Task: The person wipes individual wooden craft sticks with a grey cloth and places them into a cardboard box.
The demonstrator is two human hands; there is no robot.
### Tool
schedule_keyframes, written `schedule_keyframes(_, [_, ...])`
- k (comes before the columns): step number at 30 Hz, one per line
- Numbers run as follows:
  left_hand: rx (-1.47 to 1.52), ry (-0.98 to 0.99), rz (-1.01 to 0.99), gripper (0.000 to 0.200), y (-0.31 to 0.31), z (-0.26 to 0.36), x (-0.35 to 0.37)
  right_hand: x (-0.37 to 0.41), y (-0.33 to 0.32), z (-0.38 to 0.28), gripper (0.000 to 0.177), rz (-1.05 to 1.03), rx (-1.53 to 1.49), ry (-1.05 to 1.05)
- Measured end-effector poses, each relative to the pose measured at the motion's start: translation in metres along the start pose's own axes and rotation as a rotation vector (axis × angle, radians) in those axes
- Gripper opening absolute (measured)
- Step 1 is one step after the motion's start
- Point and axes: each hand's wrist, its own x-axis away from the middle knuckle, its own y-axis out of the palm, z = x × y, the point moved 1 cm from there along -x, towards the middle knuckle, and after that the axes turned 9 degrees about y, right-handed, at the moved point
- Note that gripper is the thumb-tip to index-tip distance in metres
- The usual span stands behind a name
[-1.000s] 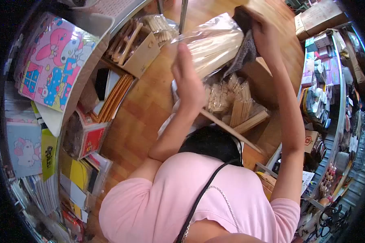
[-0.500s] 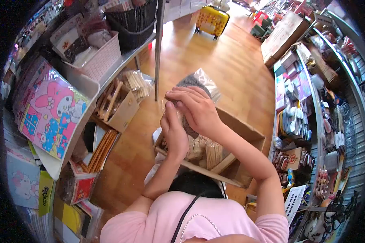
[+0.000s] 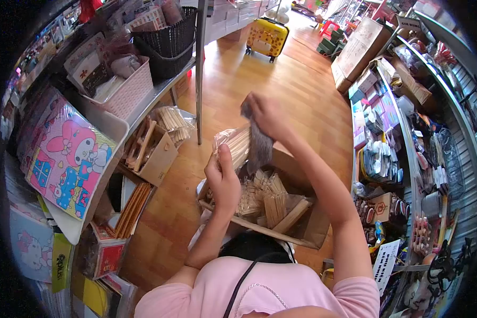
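My left hand (image 3: 222, 185) is closed around a clear plastic bag of pale wooden sticks (image 3: 233, 147), its thumb lying along the near side. My right hand (image 3: 266, 117) grips the top of a grey cloth (image 3: 260, 149), which hangs down just right of the bag. Both hands are above an open cardboard box (image 3: 319, 220) on the floor. Inside that box lie several more bundles of wooden sticks (image 3: 273, 204), some in clear wrapping. The fingers of my right hand are slightly blurred and partly turned away.
Left, a shelf holds a pink basket (image 3: 124, 93), a black basket (image 3: 169, 50) and cartoon-printed packs (image 3: 71, 153). A smaller box (image 3: 160, 160) of wooden items sits below, near a metal post (image 3: 200, 79). Packed shelves (image 3: 416, 175) line the right. A yellow suitcase (image 3: 268, 38) stands ahead.
The hands were close together, with the grey cloth behind them. My right hand has moved up and right with the cloth, and the bag of sticks in my left hand is now exposed.
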Motion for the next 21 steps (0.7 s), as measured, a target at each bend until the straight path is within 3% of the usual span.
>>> schedule_keyframes(2, [-0.143,-0.045,0.131,0.04,-0.01,-0.005,0.001,-0.014,-0.016,0.02,0.026,0.213,0.126,0.133])
schedule_keyframes(3, [-0.144,-0.035,0.127,0.04,-0.016,-0.001,-0.003,-0.019,-0.027,0.031,0.019,0.302,-0.098,0.055])
schedule_keyframes(5, [0.045,-0.077,0.127,0.051,-0.025,0.013,-0.016,-0.002,-0.049,-0.01,0.018,0.459,-0.262,0.014])
schedule_keyframes(7, [0.127,-0.116,0.097,0.053,-0.019,0.01,-0.019,0.023,-0.04,-0.046,0.014,0.433,-0.465,-0.085])
schedule_keyframes(9, [0.269,-0.48,0.277,0.052,-0.003,0.009,-0.01,0.05,-0.001,-0.058,0.015,0.473,-0.317,-0.485])
schedule_keyframes(11, [0.227,-0.393,0.219,0.05,0.004,0.009,0.0,0.074,0.0,-0.095,0.011,0.205,-0.215,-0.538])
schedule_keyframes(13, [0.147,-0.224,0.118,0.047,0.004,0.01,0.011,0.069,0.001,-0.085,0.011,0.25,-0.241,-0.518])
schedule_keyframes(15, [0.08,-0.182,0.026,0.045,0.001,0.015,0.014,0.065,-0.003,-0.076,0.011,0.292,-0.266,-0.503])
schedule_keyframes(17, [0.066,-0.084,-0.005,0.041,0.001,0.013,0.016,0.064,-0.01,-0.069,0.013,0.068,-0.153,-0.384])
schedule_keyframes(19, [-0.038,-0.055,-0.082,0.04,-0.003,0.014,0.019,0.061,-0.021,-0.068,0.019,0.112,-0.136,-0.381])
schedule_keyframes(21, [-0.147,-0.027,-0.156,0.04,-0.004,0.018,0.02,0.059,-0.031,-0.063,0.022,0.115,-0.247,-0.184])
